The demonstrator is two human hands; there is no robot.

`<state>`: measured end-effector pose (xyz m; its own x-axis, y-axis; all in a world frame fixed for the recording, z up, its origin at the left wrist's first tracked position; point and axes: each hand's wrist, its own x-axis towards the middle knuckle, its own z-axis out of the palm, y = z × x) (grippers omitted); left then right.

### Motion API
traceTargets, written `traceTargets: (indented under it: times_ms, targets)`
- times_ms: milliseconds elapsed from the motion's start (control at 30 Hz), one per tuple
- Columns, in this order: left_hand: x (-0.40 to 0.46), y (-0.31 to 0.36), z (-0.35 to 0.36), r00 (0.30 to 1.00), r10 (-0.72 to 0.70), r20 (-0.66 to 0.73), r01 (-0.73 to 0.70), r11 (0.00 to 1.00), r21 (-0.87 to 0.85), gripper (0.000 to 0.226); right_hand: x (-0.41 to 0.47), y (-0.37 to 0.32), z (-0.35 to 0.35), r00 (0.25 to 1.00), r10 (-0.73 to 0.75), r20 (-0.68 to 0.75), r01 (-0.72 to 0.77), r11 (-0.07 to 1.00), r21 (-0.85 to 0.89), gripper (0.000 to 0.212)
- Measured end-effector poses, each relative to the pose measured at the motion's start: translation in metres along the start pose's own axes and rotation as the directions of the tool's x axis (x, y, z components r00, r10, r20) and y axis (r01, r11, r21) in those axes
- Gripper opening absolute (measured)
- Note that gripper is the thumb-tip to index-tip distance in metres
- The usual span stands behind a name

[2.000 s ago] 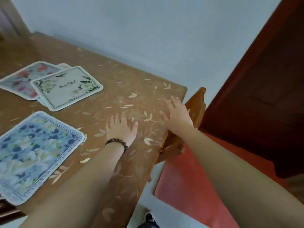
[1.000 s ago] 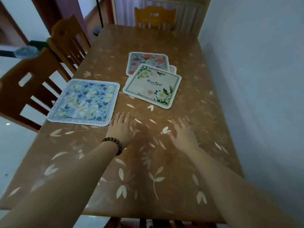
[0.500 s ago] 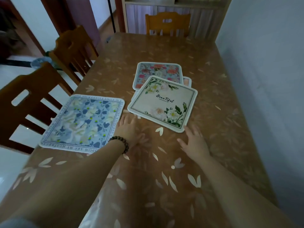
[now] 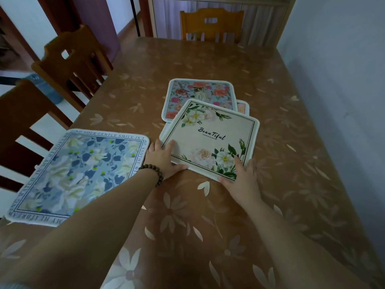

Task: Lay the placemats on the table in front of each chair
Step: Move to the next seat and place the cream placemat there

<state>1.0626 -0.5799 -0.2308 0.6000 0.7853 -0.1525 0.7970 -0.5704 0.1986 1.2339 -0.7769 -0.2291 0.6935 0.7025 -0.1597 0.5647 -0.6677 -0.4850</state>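
A cream placemat [image 4: 212, 138] with white flowers and the word "Beautiful" lies on top of a small pile at the table's middle. My left hand [image 4: 163, 158] grips its near left corner, thumb under the edge. My right hand [image 4: 242, 176] grips its near right corner. Under it lies a placemat with red roses [image 4: 200, 94], and the corner of another mat [image 4: 243, 106] peeks out behind. A blue floral placemat [image 4: 81, 172] lies flat at the left edge, in front of a dark wooden chair [image 4: 23, 126].
The brown table [image 4: 291, 163] has a leaf-patterned cover and stands against a pale wall on the right. A second wooden chair [image 4: 73, 63] stands at the left side and a lighter chair [image 4: 211, 24] at the far end, before a cabinet.
My view swung from the table's corner to along its length. Both hands slid forward over the table and took hold of the near corners of the cream placemat.
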Motion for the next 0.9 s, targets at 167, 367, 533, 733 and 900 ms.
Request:
traceTargets:
  times_ms: [167,367,533,733,900]
  targets:
    - [-0.021,0.006,-0.005,0.998,-0.028,-0.065,0.023,0.996,-0.089,0.092,-0.005,-0.001,-0.008,0.997,0.041,-0.062,-0.036,0.996,0.083,0.074]
    - [-0.086,0.013,-0.003,0.994,-0.091,-0.061,0.074,0.97,-0.233,0.053,-0.049,0.013,-0.022,0.999,0.021,0.024,-0.021,1.0,0.006,0.067]
    - [-0.175,0.022,0.008,0.987,-0.155,-0.046,0.136,0.951,-0.277,0.046,-0.124,0.026,-0.022,0.999,0.022,0.035,-0.021,0.999,-0.043,0.061]
    - [-0.291,0.018,0.024,0.986,-0.158,-0.05,0.149,0.977,-0.152,0.042,-0.235,0.057,-0.013,0.996,0.056,0.066,-0.057,0.998,0.011,0.057]
    - [-0.328,0.006,0.026,0.97,-0.229,-0.079,0.224,0.972,-0.072,0.055,-0.277,0.077,-0.015,0.997,0.057,0.045,-0.057,0.998,-0.015,0.065]
